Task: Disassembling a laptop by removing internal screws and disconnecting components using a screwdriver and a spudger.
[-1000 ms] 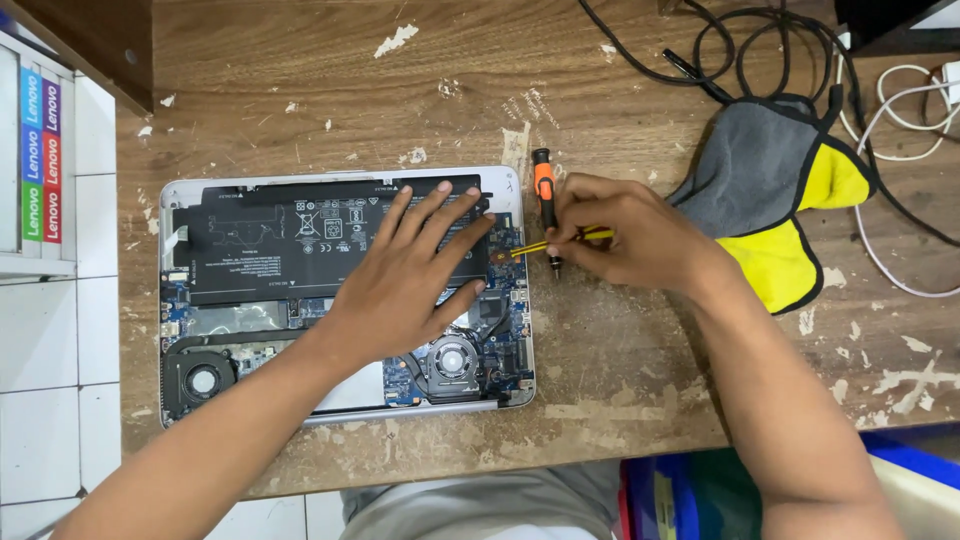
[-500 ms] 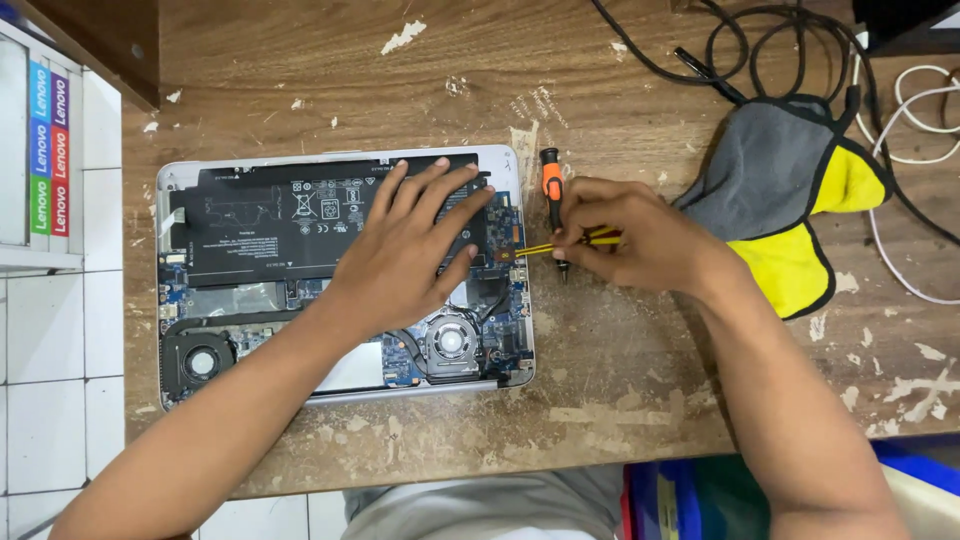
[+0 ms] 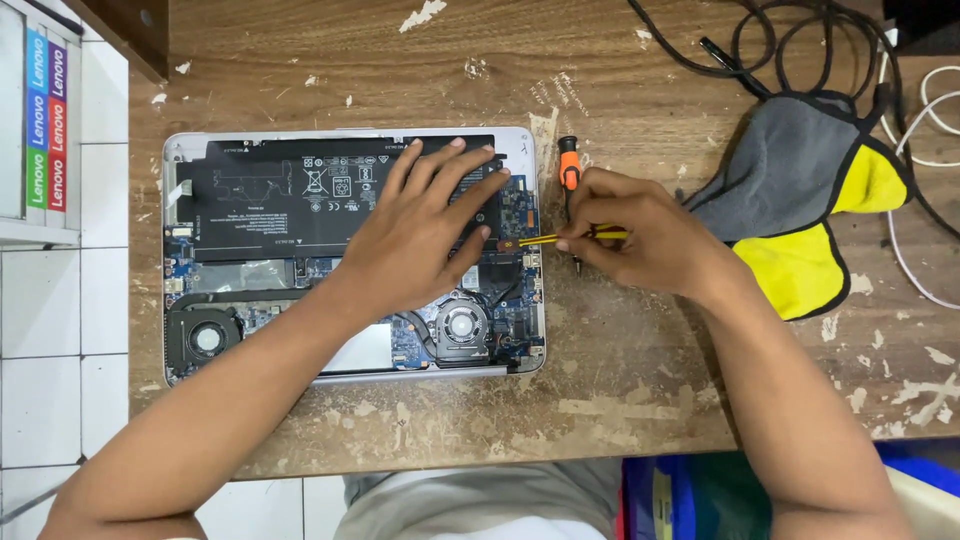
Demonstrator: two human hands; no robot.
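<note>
An opened silver laptop lies bottom-up on the worn wooden table, showing its black battery, circuit boards and two fans. My left hand rests flat on the battery's right end, fingers spread. My right hand sits just off the laptop's right edge and pinches a thin yellow tool whose tip points left at the board near the edge. An orange-and-black screwdriver lies on the table, partly under my right hand.
A grey and yellow cloth lies to the right, with black cables and white cables behind it. A stack of coloured boxes stands at the far left over white tiles. The table's front edge runs just below the laptop.
Both hands hold nearly the same pose. Only the camera view has shifted a little; the yellow tool stays pointed at the laptop's right edge.
</note>
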